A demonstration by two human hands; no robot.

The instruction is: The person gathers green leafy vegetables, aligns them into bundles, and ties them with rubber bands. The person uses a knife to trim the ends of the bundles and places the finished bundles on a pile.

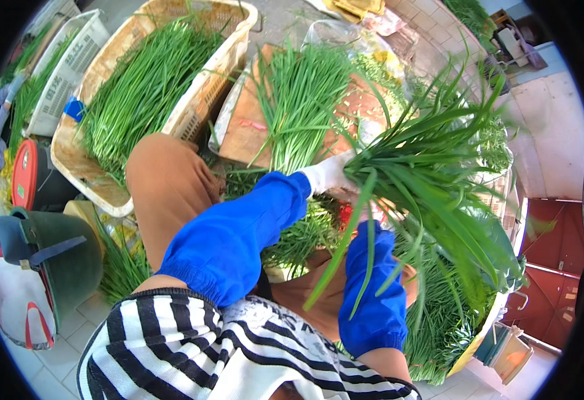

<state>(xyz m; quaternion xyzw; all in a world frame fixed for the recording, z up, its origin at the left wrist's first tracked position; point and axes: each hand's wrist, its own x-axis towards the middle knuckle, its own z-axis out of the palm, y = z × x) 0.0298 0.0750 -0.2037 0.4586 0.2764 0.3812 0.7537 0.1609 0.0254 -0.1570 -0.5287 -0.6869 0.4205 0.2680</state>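
Observation:
My left hand (328, 175), in a white glove, grips a bunch of long green leaves, apparently garlic chives (422, 160), by its stem end. The leaves fan out to the right and droop over my right forearm. Behind them my right hand is mostly hidden; its blue sleeve cover (374, 295) reaches up beneath the bunch, and its grip does not show. Just beyond my left hand, a pile of chives (304, 95) lies across a brown wooden board (242, 135). Loose greens (299, 240) lie below my hands, between my knees.
A stained plastic crate (62, 150) holding chives stands left of the board. Further left are a white crate (47, 100), a red-lidded bucket (24, 175) and a dark green bucket (67, 260). More chives (437, 330) are heaped at right. A clear plastic bag (322, 31) lies behind the board.

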